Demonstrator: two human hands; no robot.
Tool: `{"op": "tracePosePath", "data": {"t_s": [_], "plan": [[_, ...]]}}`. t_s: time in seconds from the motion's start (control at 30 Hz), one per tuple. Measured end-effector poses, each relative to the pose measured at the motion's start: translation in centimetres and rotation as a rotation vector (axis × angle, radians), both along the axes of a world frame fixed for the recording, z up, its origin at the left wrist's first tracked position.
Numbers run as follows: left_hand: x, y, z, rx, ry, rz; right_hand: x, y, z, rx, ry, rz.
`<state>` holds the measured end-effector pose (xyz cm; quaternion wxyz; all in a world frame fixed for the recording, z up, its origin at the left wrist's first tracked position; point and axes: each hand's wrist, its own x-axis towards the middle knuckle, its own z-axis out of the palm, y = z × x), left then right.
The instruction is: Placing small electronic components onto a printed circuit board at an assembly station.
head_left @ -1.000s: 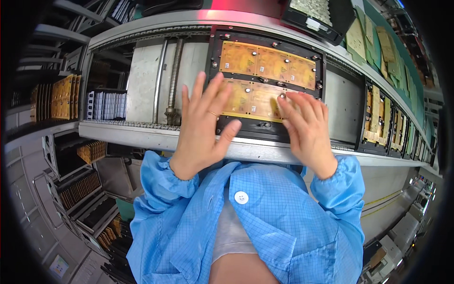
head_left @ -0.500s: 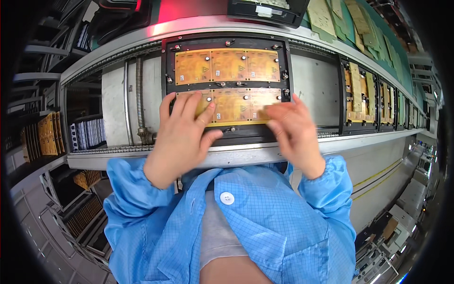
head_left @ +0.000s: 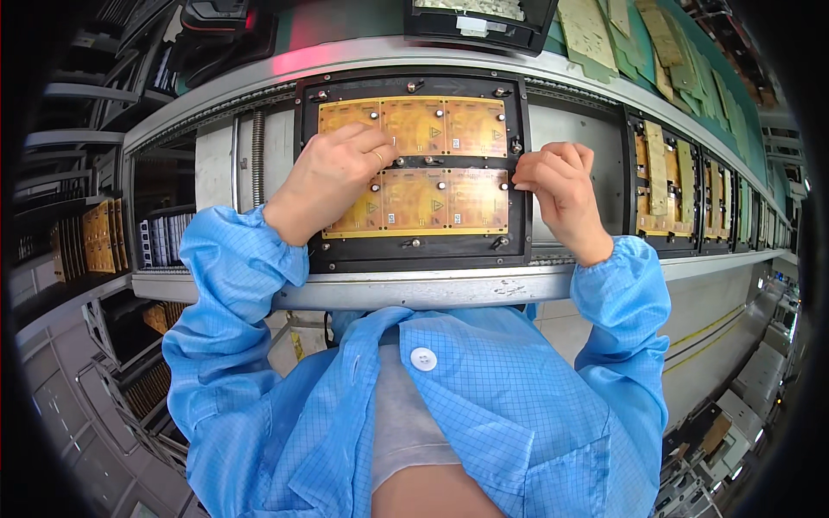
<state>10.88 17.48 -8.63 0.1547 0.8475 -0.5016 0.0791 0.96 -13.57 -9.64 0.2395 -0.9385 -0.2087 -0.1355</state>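
Closest to us, a blue checked smock (head_left: 484, 406) with a white button (head_left: 423, 359) fills the lower view, both sleeves reaching up over the grey metal rail (head_left: 414, 289) of the conveyor line.

Past that rail we come to the black carrier frame (head_left: 413, 255), lying flat on the line. Inside it sit two rows of yellow flexible circuit panels (head_left: 432, 203), pinned down by small round studs, the near row just above the frame's lower bar and the far row behind it.

Our left hand (head_left: 332, 177) lies over the left end of the panels, fingers curled loosely, fingertips pressing near the middle bar between the two rows (a ring shows on one finger). It grips nothing that we can see; it presses down.

Our right hand (head_left: 561, 190) is at the frame's right edge, fingers bent and bunched, fingertips touching the edge where panel meets frame. Whether it pinches anything there, we cannot tell.

Further right along the line, a second carrier (head_left: 661, 186) holds more yellowish strips. To the far left, racks (head_left: 99, 237) hold stacked yellow boards. Beyond the frame, a dark tray (head_left: 479, 22) sits above the line.
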Motion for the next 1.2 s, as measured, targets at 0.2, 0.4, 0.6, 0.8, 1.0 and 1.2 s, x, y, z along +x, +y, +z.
{"op": "tracePosePath", "data": {"t_s": [0.2,0.4,0.6,0.8,1.0,1.2], "plan": [[2.0,-0.7,1.2,0.163,-0.106,-0.158,-0.8,2.6,0.0,-0.008,-0.013,-0.246],[2.8,-0.8,1.2,0.153,-0.067,-0.192,1.1,4.4,2.4,-0.110,-0.057,-0.099],[2.3,-1.0,0.6,0.059,-0.035,-0.129,5.2,6.7,0.2,-0.360,-0.120,0.229],[2.0,-0.9,0.5,0.096,-0.041,-0.086,3.4,10.0,0.5,-0.407,0.072,-0.009],[-0.5,3.9,2.2,-0.089,0.318,-0.001,-0.3,7.3,4.0,-0.071,0.095,0.104],[-5.2,9.3,1.4,-0.056,0.429,-0.030,-2.6,10.7,2.2,-0.040,0.158,0.207]]}}
